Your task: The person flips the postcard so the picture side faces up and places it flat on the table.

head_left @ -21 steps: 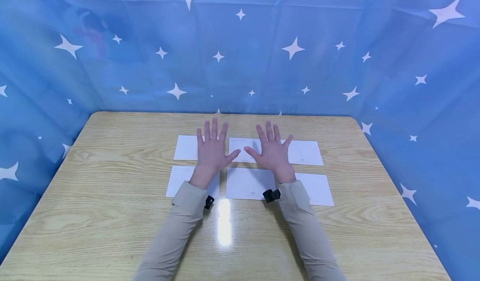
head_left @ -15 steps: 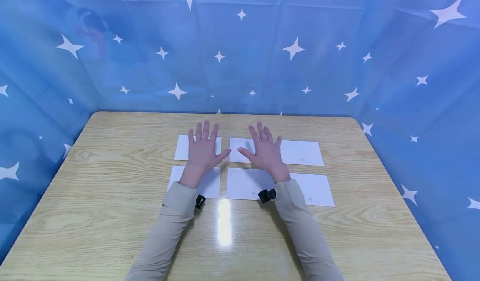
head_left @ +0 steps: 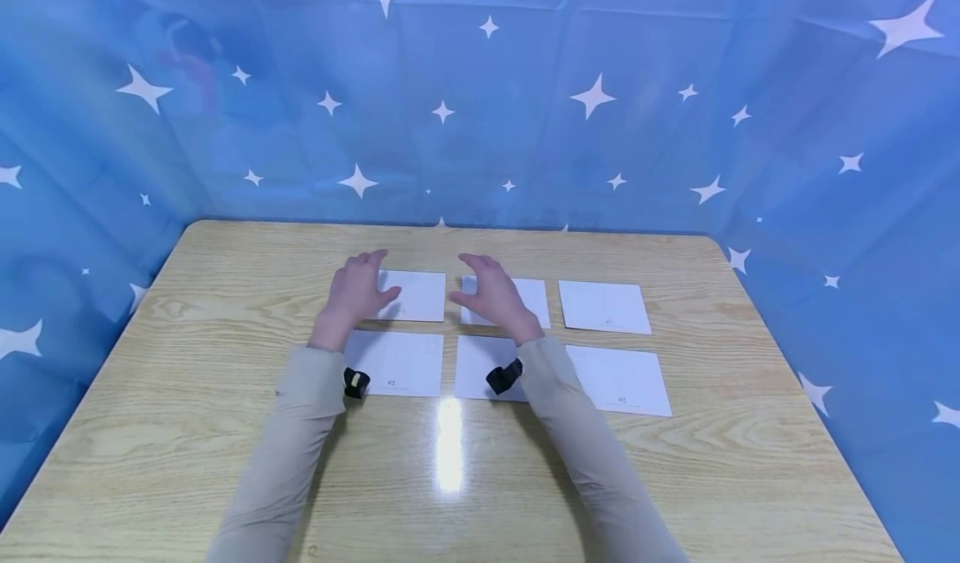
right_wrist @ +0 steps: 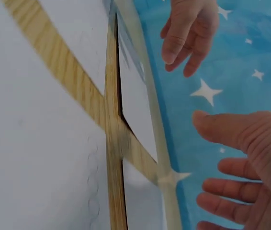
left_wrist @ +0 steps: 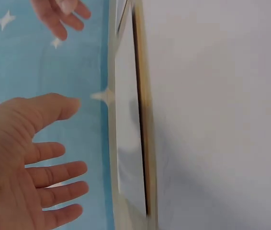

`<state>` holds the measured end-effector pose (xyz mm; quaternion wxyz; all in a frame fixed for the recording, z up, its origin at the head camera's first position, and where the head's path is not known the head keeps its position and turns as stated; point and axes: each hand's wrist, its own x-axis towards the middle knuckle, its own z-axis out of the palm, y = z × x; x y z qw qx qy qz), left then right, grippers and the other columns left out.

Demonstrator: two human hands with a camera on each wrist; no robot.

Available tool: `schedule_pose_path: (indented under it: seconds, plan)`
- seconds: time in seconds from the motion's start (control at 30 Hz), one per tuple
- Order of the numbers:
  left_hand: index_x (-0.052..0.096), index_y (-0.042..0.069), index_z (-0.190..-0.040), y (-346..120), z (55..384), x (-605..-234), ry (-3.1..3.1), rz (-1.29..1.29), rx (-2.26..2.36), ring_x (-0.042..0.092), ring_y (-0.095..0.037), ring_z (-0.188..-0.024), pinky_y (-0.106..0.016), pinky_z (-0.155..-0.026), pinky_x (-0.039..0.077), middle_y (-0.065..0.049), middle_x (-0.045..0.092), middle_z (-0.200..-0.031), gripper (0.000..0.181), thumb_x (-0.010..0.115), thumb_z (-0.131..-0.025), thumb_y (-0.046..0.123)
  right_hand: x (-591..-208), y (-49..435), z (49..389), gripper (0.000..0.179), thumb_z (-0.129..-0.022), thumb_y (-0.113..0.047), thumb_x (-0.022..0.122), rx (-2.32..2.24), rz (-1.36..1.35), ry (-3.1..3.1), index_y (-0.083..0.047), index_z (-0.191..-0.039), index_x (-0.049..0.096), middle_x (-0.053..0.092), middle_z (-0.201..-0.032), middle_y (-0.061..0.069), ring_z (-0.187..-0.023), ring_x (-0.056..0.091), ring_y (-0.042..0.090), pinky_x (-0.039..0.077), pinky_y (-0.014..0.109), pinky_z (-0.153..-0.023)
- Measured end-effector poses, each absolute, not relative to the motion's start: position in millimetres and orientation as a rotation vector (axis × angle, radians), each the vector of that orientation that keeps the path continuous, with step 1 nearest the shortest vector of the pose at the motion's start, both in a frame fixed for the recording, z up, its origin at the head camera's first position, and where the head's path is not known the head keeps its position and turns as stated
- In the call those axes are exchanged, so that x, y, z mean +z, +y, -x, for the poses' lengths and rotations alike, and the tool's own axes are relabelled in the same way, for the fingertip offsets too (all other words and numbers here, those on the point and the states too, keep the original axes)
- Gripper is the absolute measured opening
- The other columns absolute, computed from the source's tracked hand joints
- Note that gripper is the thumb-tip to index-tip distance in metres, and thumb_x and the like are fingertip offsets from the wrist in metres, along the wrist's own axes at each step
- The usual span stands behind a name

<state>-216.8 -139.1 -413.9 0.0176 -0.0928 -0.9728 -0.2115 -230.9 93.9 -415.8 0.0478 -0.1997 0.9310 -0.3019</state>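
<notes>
Several white paper cards lie flat in two rows on a wooden table, each with a small dark mark near its lower edge where that shows. My left hand (head_left: pixel 354 290) hovers at the left end of the back-left card (head_left: pixel 416 298), thumb apart from the loosely bent fingers. Above the back-middle card (head_left: pixel 531 300) is my right hand (head_left: pixel 491 294), its thumb pointing left. Neither hand holds anything. The wrist views show the palms facing each other, with the left hand (left_wrist: pixel 11 158) and right hand (right_wrist: pixel 250 163) raised off the cards. My right forearm partly covers the front-middle card (head_left: pixel 480 363).
The back-right card (head_left: pixel 606 306), front-right card (head_left: pixel 621 379) and front-left card (head_left: pixel 401 363) lie around the hands. Behind the far edge of the table (head_left: pixel 187 429) hangs a blue cloth (head_left: pixel 480 71) with white stars. Small black devices are on both wrists.
Both hands have moved left, the left one farther. From spread fingers pointing away, they have turned so the palms face each other and the fingers bend inward. The cards stay in place.
</notes>
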Motion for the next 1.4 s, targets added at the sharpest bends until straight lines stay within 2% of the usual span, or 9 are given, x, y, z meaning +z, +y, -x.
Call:
schedule_pose_path:
  seconds: [0.13,0.33,0.57,0.83,1.0,1.17,1.33,1.4]
  plan:
    - [0.038,-0.009,-0.137,-155.2,226.1,-414.1,-3.088,0.236,-0.798,0.042,-0.044,-0.121,-0.052,-0.096,0.039,-0.030,0.044,-0.133,0.067,0.067,-0.086,0.022,-416.3,80.7,240.0,0.066,-0.085,-0.025,0.070,-0.954,0.621,2.788,-0.002,-0.140,0.040,0.045,-0.139,0.013,-0.126,0.042,0.029,0.037,0.040,-0.101]
    - [0.034,-0.012,-0.137,-172.4,237.8,-420.7,-3.139,0.231,-0.990,0.050,-0.039,-0.111,-0.049,-0.096,0.040,-0.030,0.051,-0.124,0.069,0.069,-0.084,0.017,-420.8,63.3,250.3,0.067,-0.083,-0.024,0.073,-0.915,0.571,2.719,-0.002,-0.138,0.042,0.045,-0.139,0.013,-0.122,0.046,0.026,0.039,0.037,-0.099]
    - [0.044,-0.015,-0.129,-181.1,247.4,-423.4,-3.175,0.269,-1.017,0.045,-0.040,-0.113,-0.048,-0.100,0.036,-0.030,0.049,-0.123,0.062,0.072,-0.079,0.010,-425.0,51.3,258.6,0.067,-0.079,-0.022,0.076,-0.775,0.510,2.732,-0.004,-0.136,0.045,0.049,-0.133,0.011,-0.119,0.046,0.024,0.039,0.035,-0.099]
    - [0.050,-0.014,-0.123,-183.6,250.7,-424.0,-3.223,0.243,-1.008,0.044,-0.036,-0.106,-0.046,-0.097,0.037,-0.026,0.048,-0.117,0.055,0.072,-0.077,0.008,-423.0,43.0,268.6,0.058,-0.078,-0.022,0.077,-0.585,0.513,2.709,-0.006,-0.129,0.053,0.049,-0.127,0.009,-0.116,0.044,0.026,0.039,0.035,-0.097]
    - [0.049,-0.013,-0.119,-183.9,252.7,-421.8,-3.238,0.230,-1.031,0.045,-0.034,-0.100,-0.045,-0.093,0.040,-0.025,0.048,-0.112,0.053,0.073,-0.076,0.007,-418.2,36.5,273.9,0.057,-0.078,-0.026,0.077,-0.432,0.535,2.708,-0.007,-0.127,0.054,0.047,-0.127,0.011,-0.116,0.041,0.027,0.038,0.039,-0.097]
    - [0.041,-0.010,-0.117,-182.9,252.9,-419.2,-3.251,0.205,-1.069,0.045,-0.033,-0.090,-0.043,-0.083,0.041,-0.022,0.049,-0.101,0.054,0.073,-0.076,0.005,-415.5,32.5,273.8,0.061,-0.076,-0.029,0.079,-0.372,0.515,2.734,-0.008,-0.125,0.051,0.044,-0.128,0.011,-0.118,0.038,0.028,0.035,0.044,-0.098]
    - [0.039,-0.008,-0.119,-184.5,252.4,-423.5,-3.222,0.152,-1.137,0.044,-0.029,-0.083,-0.038,-0.075,0.040,-0.018,0.048,-0.092,0.056,0.073,-0.077,0.006,-416.3,33.7,270.3,0.065,-0.077,-0.026,0.078,-0.435,0.465,2.727,-0.007,-0.130,0.046,0.051,-0.127,0.009,-0.115,0.047,0.026,0.040,0.040,-0.096]
    - [0.041,-0.008,-0.114,-186.3,252.2,-426.8,-3.191,0.134,-1.188,0.043,-0.027,-0.080,-0.035,-0.071,0.039,-0.015,0.046,-0.088,0.052,0.074,-0.077,0.007,-417.9,35.4,269.1,0.065,-0.078,-0.024,0.078,-0.481,0.439,2.712,-0.007,-0.132,0.045,0.054,-0.126,0.008,-0.111,0.052,0.025,0.043,0.038,-0.093]
